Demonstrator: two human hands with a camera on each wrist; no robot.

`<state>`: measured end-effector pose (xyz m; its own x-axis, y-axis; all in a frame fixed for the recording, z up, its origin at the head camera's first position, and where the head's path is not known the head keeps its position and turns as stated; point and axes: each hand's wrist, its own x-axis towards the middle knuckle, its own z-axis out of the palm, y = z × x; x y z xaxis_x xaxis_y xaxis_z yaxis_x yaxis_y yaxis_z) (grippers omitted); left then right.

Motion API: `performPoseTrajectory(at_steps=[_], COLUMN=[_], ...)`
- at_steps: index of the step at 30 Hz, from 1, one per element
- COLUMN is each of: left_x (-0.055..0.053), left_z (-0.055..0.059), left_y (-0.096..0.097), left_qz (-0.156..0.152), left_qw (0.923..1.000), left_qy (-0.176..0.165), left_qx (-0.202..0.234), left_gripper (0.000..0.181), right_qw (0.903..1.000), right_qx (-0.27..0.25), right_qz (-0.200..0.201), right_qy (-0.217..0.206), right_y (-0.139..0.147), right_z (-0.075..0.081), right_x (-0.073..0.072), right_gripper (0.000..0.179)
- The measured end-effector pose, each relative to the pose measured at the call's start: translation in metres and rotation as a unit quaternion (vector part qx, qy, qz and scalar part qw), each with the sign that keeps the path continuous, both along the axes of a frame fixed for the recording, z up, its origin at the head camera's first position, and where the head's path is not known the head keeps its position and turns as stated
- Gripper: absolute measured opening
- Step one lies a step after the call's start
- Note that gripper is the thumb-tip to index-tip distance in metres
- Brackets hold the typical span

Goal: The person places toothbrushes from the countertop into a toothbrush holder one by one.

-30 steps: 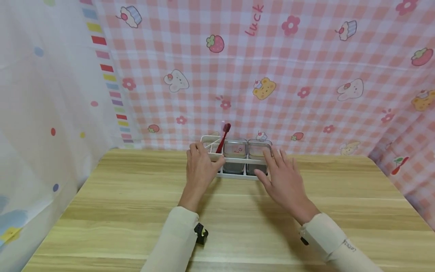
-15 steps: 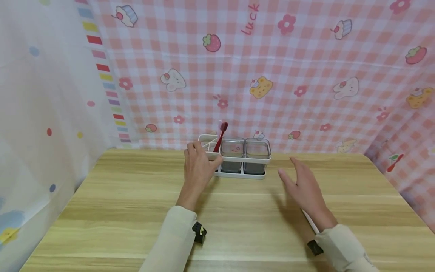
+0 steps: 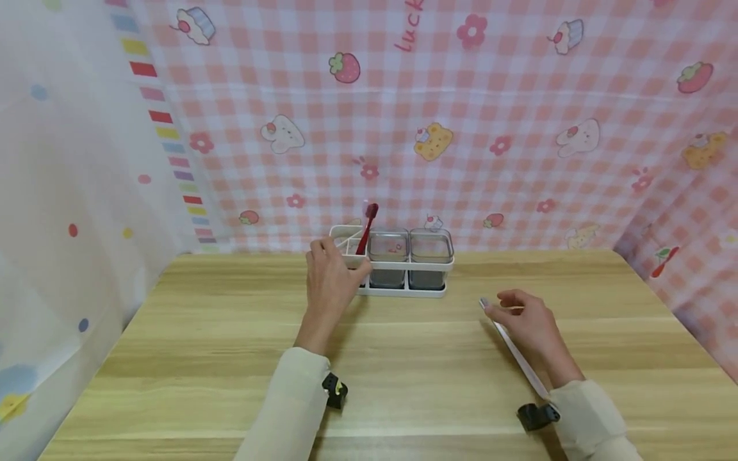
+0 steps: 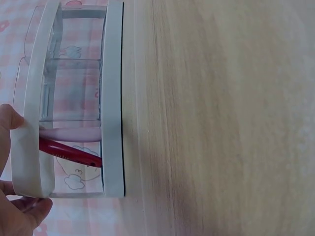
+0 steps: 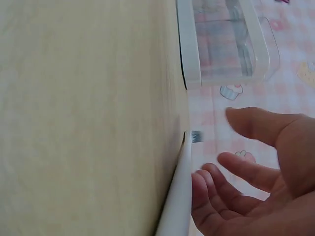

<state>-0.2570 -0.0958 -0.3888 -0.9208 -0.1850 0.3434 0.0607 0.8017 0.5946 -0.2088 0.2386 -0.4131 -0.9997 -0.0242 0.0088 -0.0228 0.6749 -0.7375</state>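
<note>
Wht item (image 5: 180, 196): head/R-wrist cams only

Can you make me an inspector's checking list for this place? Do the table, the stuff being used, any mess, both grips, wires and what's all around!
Surface: wooden table, light with brown streaks.
Job's things: white rack on the table, with two clear containers; a red toothbrush leans in its divided left section, beside a pale pink handle. A long white item with a grey end is by the right arm.
Clutter: nothing seen.
Left grip: holds the rack's left end.
Right grip: beside the white item's grey end, thumb and index finger apart; touching or not is unclear.
Cables: nothing seen.
Surroundings: pink checked cloth behind, white dotted cloth at left.
</note>
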Motion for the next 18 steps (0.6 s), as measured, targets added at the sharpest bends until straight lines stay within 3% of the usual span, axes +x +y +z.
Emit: performPoseTrajectory(at_steps=[4, 13, 18], left_x=[0.000, 0.000, 0.000], left_z=[0.000, 0.002, 0.001], left_y=[-0.002, -0.003, -0.001], left_qz=[0.006, 0.002, -0.001], left_qw=[1.0000, 1.0000, 1.0000], left_qy=[-0.002, 0.005, 0.000], left_qx=[0.002, 0.001, 0.002], left_gripper=[0.074, 0.073, 0.074], right_qw=[0.9994, 0.9971, 0.9973], right_qx=[0.028, 0.074, 0.070], right_qz=[0.020, 0.007, -0.003], right_qy=[-0.010, -0.016, -0.021], right_y=[0.003, 0.003, 0.007], right_z=[-0.004, -0.005, -0.005], right_x=[-0.005, -0.011, -0.012], right_gripper=[0.049, 0.028, 0.025])
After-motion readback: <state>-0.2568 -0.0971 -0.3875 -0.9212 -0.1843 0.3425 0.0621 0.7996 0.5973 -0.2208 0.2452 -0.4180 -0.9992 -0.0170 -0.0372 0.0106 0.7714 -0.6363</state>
